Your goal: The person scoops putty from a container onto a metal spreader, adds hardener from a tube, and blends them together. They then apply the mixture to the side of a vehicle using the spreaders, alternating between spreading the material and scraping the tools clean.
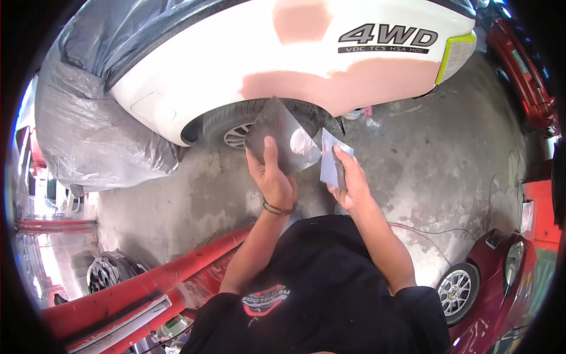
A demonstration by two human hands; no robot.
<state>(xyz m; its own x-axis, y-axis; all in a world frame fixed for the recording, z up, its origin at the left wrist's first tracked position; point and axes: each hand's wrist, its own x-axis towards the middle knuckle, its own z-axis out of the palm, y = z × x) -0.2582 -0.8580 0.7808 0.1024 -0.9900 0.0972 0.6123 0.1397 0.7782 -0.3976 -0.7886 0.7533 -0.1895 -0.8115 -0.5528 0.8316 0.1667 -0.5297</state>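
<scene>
My left hand [276,184] grips a thin, dark grey square plate [276,124], its thumb lying on the face and the fingers underneath. On the plate's right side sits a pale pinkish dab of paste [302,143]. Pinched in my right hand [354,183] is a thin, flat bluish-white spreader [330,165], held upright just right of the plate's corner. Both hands are in front of a white car body panel [200,65] with matt pink filler patches [383,85] above and behind the wheel [262,121].
Grey plastic sheeting [76,118] covers the car's left part. A red metal beam [147,268] runs low on the left, near a loose wheel [109,271]. At lower right stands a dark red car [489,301]. A cable [424,230] lies on the concrete floor [436,171].
</scene>
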